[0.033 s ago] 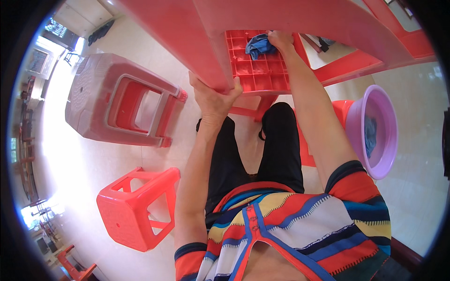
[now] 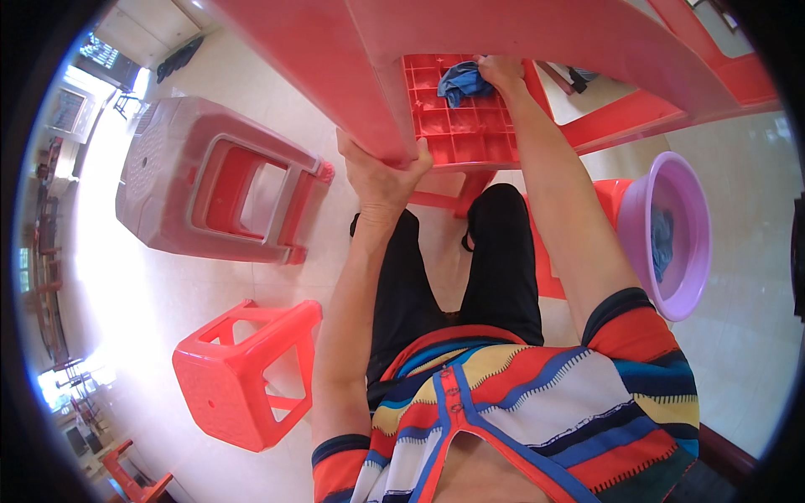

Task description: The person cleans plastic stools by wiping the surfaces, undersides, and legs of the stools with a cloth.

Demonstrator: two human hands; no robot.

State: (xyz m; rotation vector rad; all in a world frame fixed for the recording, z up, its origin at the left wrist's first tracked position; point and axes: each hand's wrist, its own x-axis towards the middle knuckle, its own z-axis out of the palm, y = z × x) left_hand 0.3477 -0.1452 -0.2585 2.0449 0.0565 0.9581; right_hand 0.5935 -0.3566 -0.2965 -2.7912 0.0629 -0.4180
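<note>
L hand clamps red plastic table's edge to steady it; R hand presses crumpled blue cloth vs. ribbed underside, wiping.

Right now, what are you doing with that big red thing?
A person is seated, holding a tipped red plastic stool. The left hand grips its edge, and the right hand presses a blue cloth against the ribbed underside. A purple basin with another cloth inside sits by the right arm. Two more stools lie on their sides on the floor.
</note>
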